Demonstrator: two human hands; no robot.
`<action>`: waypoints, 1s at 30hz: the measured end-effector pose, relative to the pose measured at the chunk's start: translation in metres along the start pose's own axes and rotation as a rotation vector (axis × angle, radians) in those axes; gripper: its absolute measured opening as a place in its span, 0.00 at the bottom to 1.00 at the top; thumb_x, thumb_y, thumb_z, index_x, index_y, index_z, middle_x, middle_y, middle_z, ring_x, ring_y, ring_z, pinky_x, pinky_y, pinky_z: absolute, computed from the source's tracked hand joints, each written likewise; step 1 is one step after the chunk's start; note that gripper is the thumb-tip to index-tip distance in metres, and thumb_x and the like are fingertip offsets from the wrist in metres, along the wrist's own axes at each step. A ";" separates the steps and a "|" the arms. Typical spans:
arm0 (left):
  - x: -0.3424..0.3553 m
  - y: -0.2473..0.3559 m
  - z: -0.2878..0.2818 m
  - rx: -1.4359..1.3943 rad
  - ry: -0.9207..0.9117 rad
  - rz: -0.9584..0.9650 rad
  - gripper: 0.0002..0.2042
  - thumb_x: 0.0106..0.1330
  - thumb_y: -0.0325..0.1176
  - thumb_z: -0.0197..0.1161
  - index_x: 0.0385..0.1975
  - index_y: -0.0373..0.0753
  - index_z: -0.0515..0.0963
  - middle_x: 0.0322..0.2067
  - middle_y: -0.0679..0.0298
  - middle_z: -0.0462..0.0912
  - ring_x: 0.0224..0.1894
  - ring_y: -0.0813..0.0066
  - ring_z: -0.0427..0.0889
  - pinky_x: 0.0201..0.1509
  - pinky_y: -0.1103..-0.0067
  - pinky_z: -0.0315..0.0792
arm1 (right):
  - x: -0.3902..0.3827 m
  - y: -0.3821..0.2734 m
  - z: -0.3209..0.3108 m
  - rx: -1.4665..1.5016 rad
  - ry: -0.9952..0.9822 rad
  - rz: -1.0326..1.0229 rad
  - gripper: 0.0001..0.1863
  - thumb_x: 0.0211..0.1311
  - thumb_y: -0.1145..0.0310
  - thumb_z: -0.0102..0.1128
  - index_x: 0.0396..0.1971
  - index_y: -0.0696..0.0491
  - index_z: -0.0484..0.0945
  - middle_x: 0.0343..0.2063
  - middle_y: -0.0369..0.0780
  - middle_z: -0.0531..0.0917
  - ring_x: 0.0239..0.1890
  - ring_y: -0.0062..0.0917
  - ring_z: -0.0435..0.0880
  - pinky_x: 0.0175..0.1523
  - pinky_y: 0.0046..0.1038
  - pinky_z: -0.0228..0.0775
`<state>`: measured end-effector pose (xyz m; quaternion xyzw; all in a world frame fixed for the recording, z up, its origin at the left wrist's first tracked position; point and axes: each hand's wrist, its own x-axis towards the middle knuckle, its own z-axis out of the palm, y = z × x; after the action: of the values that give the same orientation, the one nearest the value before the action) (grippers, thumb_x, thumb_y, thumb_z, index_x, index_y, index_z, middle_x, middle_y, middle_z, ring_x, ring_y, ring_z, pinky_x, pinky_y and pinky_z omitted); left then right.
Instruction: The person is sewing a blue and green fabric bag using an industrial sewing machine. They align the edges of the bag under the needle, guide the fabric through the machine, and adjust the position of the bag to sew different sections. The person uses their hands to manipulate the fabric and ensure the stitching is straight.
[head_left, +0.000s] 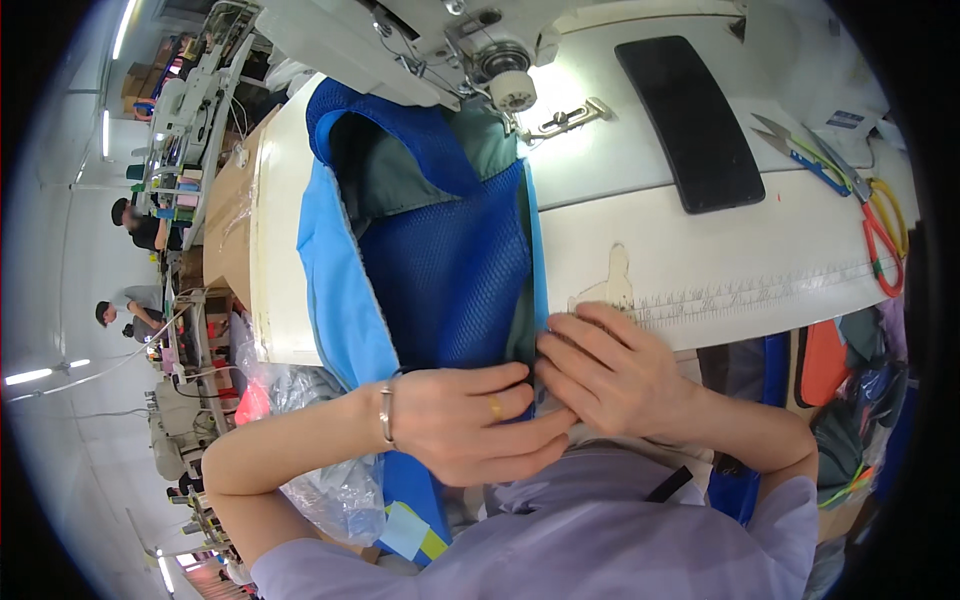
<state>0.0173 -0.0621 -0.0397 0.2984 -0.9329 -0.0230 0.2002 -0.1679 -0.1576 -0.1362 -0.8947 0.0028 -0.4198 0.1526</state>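
A blue fabric piece (pixel 335 275) with light-blue sides, dark-blue mesh and grey-green lining lies on the sewing machine's bed, its far end beside the needle area under the machine head (pixel 500 60). My left hand (pixel 475 420) is curled at the near edge of the fabric, with a ring and a bracelet on it. My right hand (pixel 610 370) has bent fingers gripping the fabric's right edge, just beside my left fingertips. Both sets of fingertips are partly hidden.
A black phone (pixel 688 120) and scissors (pixel 880 240) lie on the right of the white table (pixel 720 290). A plastic bag (pixel 325 485) is at lower left. Two other people (pixel 150 230) sit among machines at far left. Fabric scraps (pixel 845 420) are at lower right.
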 end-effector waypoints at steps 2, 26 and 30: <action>0.006 -0.006 -0.012 -0.009 0.053 -0.226 0.11 0.54 0.26 0.61 0.37 0.39 0.86 0.41 0.58 0.87 0.32 0.67 0.84 0.42 0.72 0.83 | 0.002 0.000 0.001 0.016 0.035 0.022 0.13 0.52 0.68 0.62 0.37 0.58 0.84 0.38 0.44 0.84 0.46 0.35 0.83 0.57 0.37 0.75; -0.026 -0.089 0.011 0.200 0.058 -0.603 0.27 0.56 0.35 0.71 0.56 0.31 0.76 0.58 0.52 0.78 0.60 0.55 0.77 0.64 0.65 0.72 | 0.023 -0.003 -0.007 -0.022 -0.224 -0.176 0.16 0.57 0.70 0.62 0.41 0.64 0.85 0.41 0.48 0.86 0.47 0.37 0.85 0.52 0.34 0.81; -0.029 -0.095 0.009 0.185 0.048 -0.571 0.28 0.55 0.36 0.71 0.56 0.31 0.76 0.58 0.53 0.78 0.59 0.56 0.77 0.63 0.66 0.71 | 0.026 -0.003 -0.008 -0.012 -0.261 -0.172 0.16 0.56 0.70 0.62 0.42 0.63 0.85 0.40 0.47 0.86 0.46 0.36 0.85 0.51 0.33 0.81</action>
<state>0.0873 -0.1238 -0.0742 0.5660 -0.8045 0.0137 0.1796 -0.1576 -0.1602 -0.1107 -0.9394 -0.0914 -0.3115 0.1100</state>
